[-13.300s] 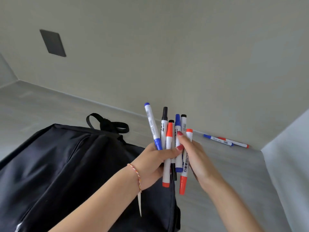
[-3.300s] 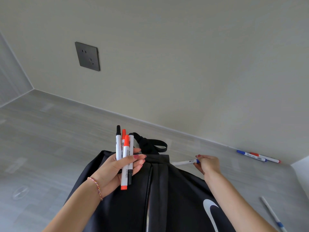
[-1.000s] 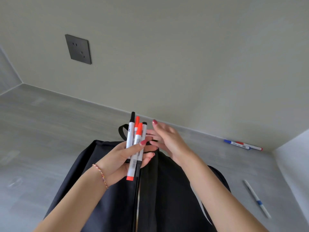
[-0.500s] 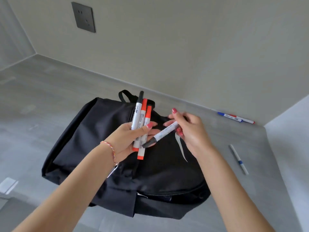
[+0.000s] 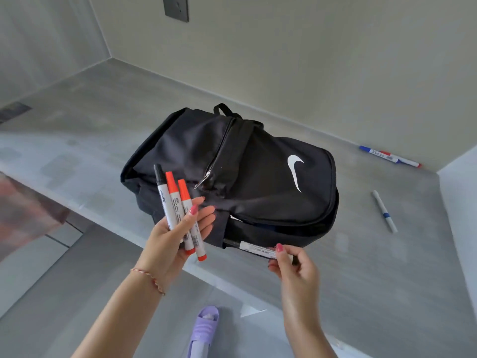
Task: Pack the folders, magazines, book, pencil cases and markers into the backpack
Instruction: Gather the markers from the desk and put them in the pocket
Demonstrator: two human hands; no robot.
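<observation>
A black backpack [image 5: 258, 177] with a white swoosh lies on the grey counter [image 5: 90, 130]. My left hand [image 5: 175, 236] holds three markers [image 5: 178, 208] fanned upward in front of the bag: one black-capped, two red-capped. My right hand [image 5: 291, 262] pinches the rear end of a black-capped marker [image 5: 254, 248], whose tip points into the gap at the bag's near lower edge. Two more markers, blue and red [image 5: 389, 157], lie against the back wall, and a blue-banded marker [image 5: 384, 211] lies to the right of the bag.
The counter's front edge [image 5: 232, 277] runs diagonally below the bag. Walls close in behind and on the right. A wall socket [image 5: 176, 7] is at the top. A purple slipper [image 5: 204, 329] shows on the floor below.
My right hand has carried the black-capped marker down from beside my left hand to the bag's near edge. The view has pulled back and tilted down.
</observation>
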